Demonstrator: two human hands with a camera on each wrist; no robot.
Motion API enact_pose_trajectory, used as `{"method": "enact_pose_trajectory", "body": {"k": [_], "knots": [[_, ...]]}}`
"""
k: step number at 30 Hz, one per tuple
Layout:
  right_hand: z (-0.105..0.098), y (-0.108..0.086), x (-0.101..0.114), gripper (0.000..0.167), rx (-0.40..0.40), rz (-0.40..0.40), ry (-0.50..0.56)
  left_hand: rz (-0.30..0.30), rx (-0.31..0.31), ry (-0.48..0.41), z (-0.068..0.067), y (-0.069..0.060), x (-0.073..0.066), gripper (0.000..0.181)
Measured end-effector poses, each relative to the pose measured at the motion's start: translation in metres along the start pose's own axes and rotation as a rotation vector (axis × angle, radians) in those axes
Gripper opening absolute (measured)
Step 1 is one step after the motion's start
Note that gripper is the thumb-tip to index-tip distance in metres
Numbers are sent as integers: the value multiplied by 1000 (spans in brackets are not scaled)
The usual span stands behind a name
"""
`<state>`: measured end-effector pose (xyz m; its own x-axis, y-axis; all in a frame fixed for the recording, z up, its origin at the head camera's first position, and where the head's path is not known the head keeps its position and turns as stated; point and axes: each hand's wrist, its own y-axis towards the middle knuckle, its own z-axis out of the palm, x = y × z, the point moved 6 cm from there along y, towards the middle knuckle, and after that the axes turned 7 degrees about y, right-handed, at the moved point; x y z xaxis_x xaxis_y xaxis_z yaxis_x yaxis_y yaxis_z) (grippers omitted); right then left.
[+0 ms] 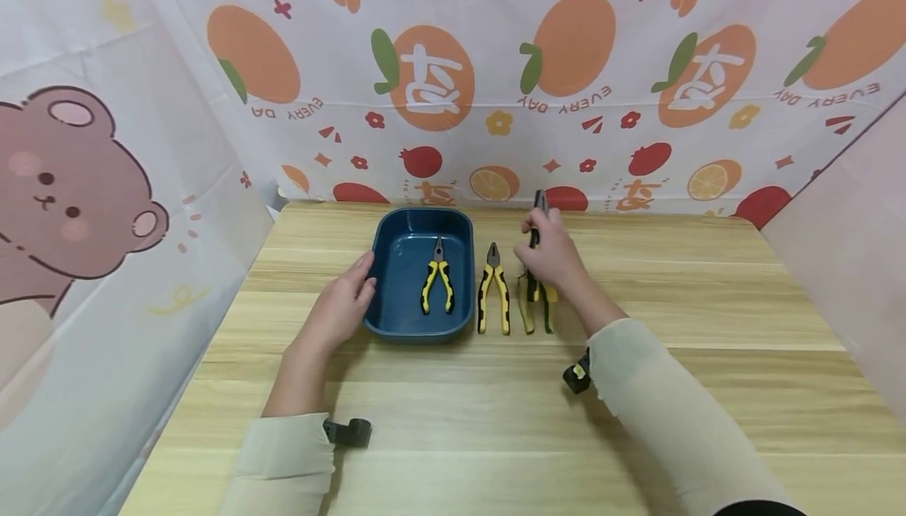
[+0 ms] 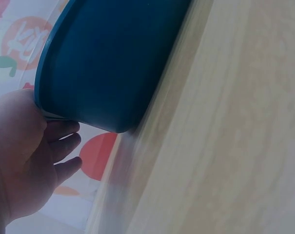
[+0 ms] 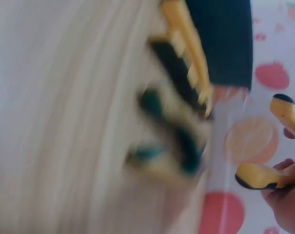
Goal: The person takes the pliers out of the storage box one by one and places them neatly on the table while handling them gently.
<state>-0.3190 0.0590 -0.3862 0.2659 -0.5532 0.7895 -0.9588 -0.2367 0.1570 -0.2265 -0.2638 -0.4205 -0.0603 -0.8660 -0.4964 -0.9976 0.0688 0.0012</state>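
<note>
My left hand [image 1: 338, 304] rests against the left side of the blue tray [image 1: 385, 327], its fingers and thumb touching the outer wall near the rim. Inside the tray lie long-nose pliers [image 1: 429, 286] with yellow-and-black handles. My right hand [image 1: 555, 252] grips another pair of pliers [image 1: 541, 200], jaws pointing away from me; their yellow, black-tipped handles [image 3: 258, 175] show in the right wrist view. Below that hand, green-handled pliers [image 1: 526, 315] lie on the table, their upper part hidden. Between them and the tray lie combination pliers [image 1: 484, 296] with yellow-and-black handles.
The wooden table [image 1: 453, 422] runs up to a fruit-printed cloth [image 1: 495, 146] at the back. A bear-printed cloth [image 1: 85, 186] hangs at the left. Small black cameras [image 1: 354, 433] sit on both wrists. The right wrist view is blurred.
</note>
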Motion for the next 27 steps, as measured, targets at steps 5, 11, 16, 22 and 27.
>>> {"method": "enact_pose_trajectory", "body": {"k": [5,11,16,22,27], "knots": [[-17,-5,-41,27,55,92,-136,-9,8,-6,0,0,0,56],[-25,-15,-76,22,104,179,-248,-6,9,-12,0,0,0,55],[-20,-21,-94,20,138,215,-301,-9,9,-16,0,0,0,55],[-16,-26,-98,20,132,222,-321,-4,11,-19,1,1,0,56],[-14,-29,-95,24,131,221,-383,-1,16,-21,0,1,0,55]]}}
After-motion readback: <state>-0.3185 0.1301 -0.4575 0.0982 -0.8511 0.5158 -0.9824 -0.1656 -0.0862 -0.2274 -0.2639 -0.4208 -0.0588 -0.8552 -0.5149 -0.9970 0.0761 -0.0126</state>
